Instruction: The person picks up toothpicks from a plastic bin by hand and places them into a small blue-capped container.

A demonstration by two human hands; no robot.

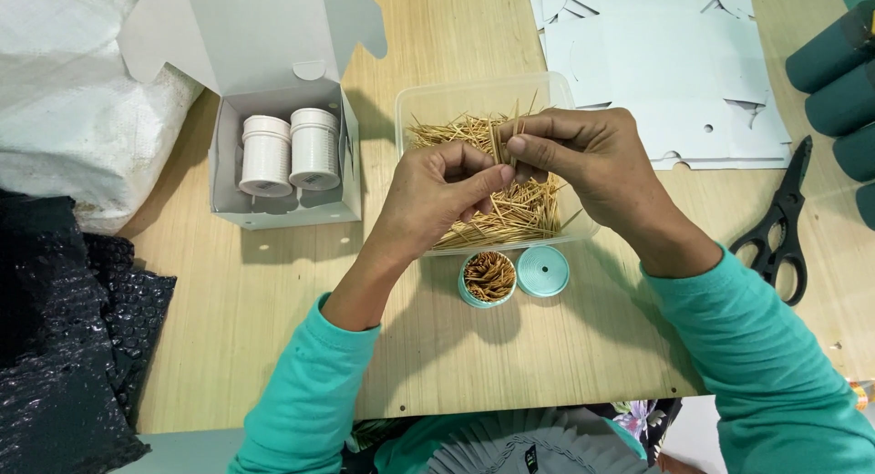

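**Toothpick bundle held over clear tub**

Left hand and right hand both pinch 1 small toothpick bundle above the clear plastic tub of loose picks. In front: 1 teal holder packed full, teal lid beside it. Open grey box holds 2 white canisters.

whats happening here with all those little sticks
A person in teal sleeves holds a small bunch of toothpicks pinched between the left hand and right hand, above a clear plastic tub full of them. In front of the tub stands a small teal container already packed with toothpicks, its lid lying beside it. An open grey box to the left holds two white containers, and black scissors lie at right.
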